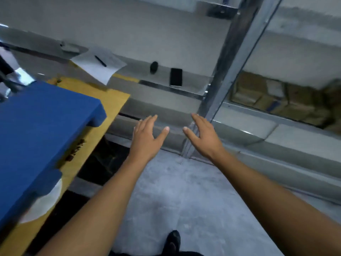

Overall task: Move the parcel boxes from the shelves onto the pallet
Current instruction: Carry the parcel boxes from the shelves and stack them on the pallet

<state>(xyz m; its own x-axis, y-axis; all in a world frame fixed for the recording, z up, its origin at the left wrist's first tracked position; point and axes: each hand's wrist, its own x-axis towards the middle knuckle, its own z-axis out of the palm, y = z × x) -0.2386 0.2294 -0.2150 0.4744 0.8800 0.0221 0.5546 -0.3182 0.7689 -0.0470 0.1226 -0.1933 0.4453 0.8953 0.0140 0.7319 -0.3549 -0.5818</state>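
Both arms reach forward over the grey floor toward the metal shelving. My left hand (145, 137) and my right hand (202, 135) are spread with straight fingers, palms facing each other, and hold nothing. A blue pallet (40, 130) lies at the left on a yellow sheet (103, 111); its top is bare. Several brown parcel boxes (276, 98) sit blurred on a shelf at the right, behind a metal upright (230, 71). Both hands are well short of those boxes.
On the shelf ledge (166, 85) ahead lie a black phone (176, 77), a small dark object (153, 67) and a white paper (99, 67) with a pen (100, 60). My dark shoe (173, 241) stands on the concrete floor (184, 200).
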